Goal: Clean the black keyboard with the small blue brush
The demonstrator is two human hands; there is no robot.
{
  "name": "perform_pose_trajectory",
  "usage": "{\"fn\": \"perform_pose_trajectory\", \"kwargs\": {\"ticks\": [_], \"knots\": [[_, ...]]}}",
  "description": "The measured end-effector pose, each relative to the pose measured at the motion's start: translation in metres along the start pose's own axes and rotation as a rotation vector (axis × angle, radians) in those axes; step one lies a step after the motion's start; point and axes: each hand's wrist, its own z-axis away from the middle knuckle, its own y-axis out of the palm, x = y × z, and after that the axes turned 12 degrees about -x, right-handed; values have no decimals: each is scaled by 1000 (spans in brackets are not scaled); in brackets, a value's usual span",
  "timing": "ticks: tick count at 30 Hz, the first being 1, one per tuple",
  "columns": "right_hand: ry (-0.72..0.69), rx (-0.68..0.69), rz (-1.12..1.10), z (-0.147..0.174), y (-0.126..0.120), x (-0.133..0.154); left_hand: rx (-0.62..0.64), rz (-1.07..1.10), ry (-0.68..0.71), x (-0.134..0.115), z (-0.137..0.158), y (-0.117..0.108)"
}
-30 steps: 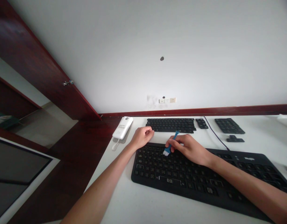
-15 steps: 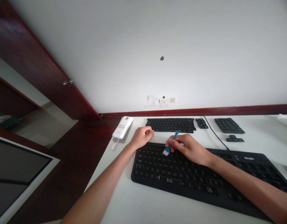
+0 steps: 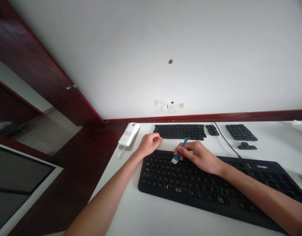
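A black keyboard base [image 3: 160, 188] with its keycaps off lies slantwise on the white table, its key sockets bare. My right hand [image 3: 198, 155] pinches a small blue brush [image 3: 181, 151] with white bristles. The bristle end points down at the sockets in the upper left part of the base. Curled into a loose fist, my left hand [image 3: 150, 144] rests by the base's upper left edge, with nothing visible in it. Behind both hands, removed black keycaps [image 3: 179, 131] are laid out in rows.
A white power bank [image 3: 129, 134] with a short cable loop lies at the table's left edge. Further keycap groups [image 3: 241, 132] sit at the back right, past the keyboard's cord [image 3: 227, 141]. The wall with sockets [image 3: 176, 106] rises behind the table [image 3: 141, 213].
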Motion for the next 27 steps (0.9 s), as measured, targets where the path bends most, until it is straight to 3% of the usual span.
{"fn": "perform_pose_trajectory", "kwargs": {"ticks": [27], "knots": [[6, 2, -2, 0, 0, 1, 4, 6, 4, -2, 0, -1]]}}
